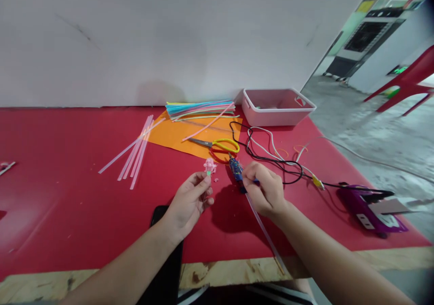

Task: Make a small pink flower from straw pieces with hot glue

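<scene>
My left hand (191, 198) pinches a small pink flower-like piece (210, 165) with a bit of green at its base, holding it upright above the red tabletop. To its right, my right hand (263, 185) is closed with fingertips together; anything between them is too small or hidden. Below and beside that hand lies a dark blue speckled glue gun (235, 168), partly covered by the fingers. A long translucent stick (262, 228) runs from near the gun's rear down to the table's front edge. Scissors (225, 145) with yellow and red handles lie just beyond the gun's tip.
Pink translucent strips (137, 153) lie at the left. Behind, an orange sheet (169, 137) carries a bundle of coloured pipe cleaners (200, 109). A pink basket (280, 117), tangled cables (271, 158) and a purple power strip (371, 207) are rightward. A black phone-like object (162, 259) lies under my left forearm.
</scene>
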Tool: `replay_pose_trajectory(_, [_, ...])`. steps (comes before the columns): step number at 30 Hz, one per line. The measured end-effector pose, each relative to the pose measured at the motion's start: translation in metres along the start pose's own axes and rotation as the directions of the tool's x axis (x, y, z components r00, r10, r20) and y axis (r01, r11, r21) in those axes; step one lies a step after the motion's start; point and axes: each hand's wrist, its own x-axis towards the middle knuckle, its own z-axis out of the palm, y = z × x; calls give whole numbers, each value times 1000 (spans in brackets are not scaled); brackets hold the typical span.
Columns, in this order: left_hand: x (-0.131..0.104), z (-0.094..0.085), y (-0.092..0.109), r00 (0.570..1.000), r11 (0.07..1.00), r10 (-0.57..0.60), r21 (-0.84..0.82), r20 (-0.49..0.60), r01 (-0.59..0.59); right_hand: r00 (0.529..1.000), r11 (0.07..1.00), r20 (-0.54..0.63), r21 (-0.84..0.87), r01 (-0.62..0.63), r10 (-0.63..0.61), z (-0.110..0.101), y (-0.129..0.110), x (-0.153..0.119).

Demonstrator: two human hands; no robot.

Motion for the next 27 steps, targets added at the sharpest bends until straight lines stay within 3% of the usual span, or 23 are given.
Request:
replay_pose_trajectory(3, [1,0,0,1000,999,-28,-18,11,28,992,978,-42,177,-111,120,3,3,0])
replay_pose_trajectory(7, [1,0,1,997,997,-64,-30,29,65,963,881,-48,418,-222,266,8,-2,6])
replay_pose_trajectory(12, [0,2,3,996,996,-82,-24,43,83,889,470,133,809,-352,437,8,-12,12])
replay_pose_trajectory(14, [0,3,3,995,996,-83,-12,50,84,879,387,166,850,-358,447,8,-13,12])
replay_pose_trajectory(22, [6,-2,4,995,1000,3,-4,99,-3,833,234,311,862,-450,457,9,-20,13])
replay_pose_trajectory(27, [7,-1,3,995,996,94,1,47,-94,797,133,394,856,-499,458,14,-21,12])
